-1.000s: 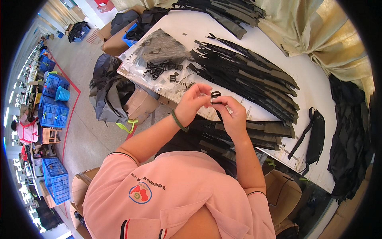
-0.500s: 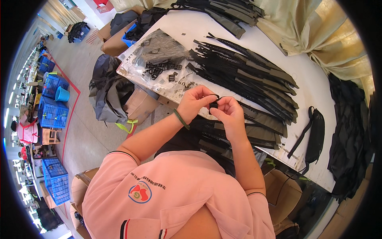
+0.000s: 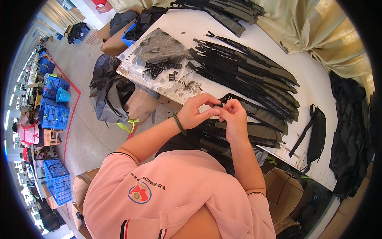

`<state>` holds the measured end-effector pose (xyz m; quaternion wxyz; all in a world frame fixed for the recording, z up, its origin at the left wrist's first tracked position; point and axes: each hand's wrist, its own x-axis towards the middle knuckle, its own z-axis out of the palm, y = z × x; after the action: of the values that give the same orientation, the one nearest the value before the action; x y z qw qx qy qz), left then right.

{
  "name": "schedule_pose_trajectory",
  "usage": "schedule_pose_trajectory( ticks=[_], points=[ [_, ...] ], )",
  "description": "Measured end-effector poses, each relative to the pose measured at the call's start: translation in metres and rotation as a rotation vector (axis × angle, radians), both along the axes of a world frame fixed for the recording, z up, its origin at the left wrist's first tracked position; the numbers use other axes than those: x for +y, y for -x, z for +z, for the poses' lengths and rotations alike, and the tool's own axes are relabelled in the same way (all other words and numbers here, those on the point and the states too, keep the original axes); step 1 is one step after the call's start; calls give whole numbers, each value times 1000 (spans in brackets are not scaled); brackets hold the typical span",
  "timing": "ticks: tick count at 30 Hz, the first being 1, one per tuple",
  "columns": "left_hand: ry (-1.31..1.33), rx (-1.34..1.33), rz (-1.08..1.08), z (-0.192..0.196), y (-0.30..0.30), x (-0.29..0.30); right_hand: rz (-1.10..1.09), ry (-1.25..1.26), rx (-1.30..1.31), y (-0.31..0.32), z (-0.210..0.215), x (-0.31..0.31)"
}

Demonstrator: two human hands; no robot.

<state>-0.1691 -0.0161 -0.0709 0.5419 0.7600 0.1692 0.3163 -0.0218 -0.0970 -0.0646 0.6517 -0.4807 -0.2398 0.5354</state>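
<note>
At the table's near edge, my two hands meet over a small black buckle (image 3: 218,105), mostly covered by fingers. My left hand (image 3: 197,111) pinches it from the left, thumb and forefinger together. From the other side my right hand (image 3: 234,115) closes its fingertips on the same piece. Whether a strap runs through it is hidden. Just beyond my right hand lie black mesh straps with grey-brown ends (image 3: 254,109), spread in an overlapping row. Loose black buckles (image 3: 153,71) sit on and beside a clear plastic bag (image 3: 159,46) to the left.
The white table (image 3: 191,24) carries another strap pile (image 3: 223,10) at the far side. A black padded strap (image 3: 316,133) lies right, near a heap of black fabric (image 3: 348,139). Cartons (image 3: 141,105) and a black bag (image 3: 107,87) stand left, an open carton (image 3: 284,191) below right.
Both hands have moved slightly down and drawn closer together. The fingers now cover more of the black buckle, which showed more plainly between them before.
</note>
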Motion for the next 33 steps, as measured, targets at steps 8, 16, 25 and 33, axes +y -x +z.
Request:
schedule_pose_trajectory(
  ticks=[8, 16, 25, 33],
  points=[
    [160, -214, -16, -11, -6, 1, 15, -36, 50, 0, 12, -2],
    [232, -129, -140, -15, -2, -5, 174, -46, -579, -22, 7, 1],
    [1334, -427, -56, -19, 54, -22, 378, 337, -1337, -114, -11, -23],
    [1099, 180, 416, -83, 117, -12, 671, 589, -1015, -132, -5, -31]
  ],
)
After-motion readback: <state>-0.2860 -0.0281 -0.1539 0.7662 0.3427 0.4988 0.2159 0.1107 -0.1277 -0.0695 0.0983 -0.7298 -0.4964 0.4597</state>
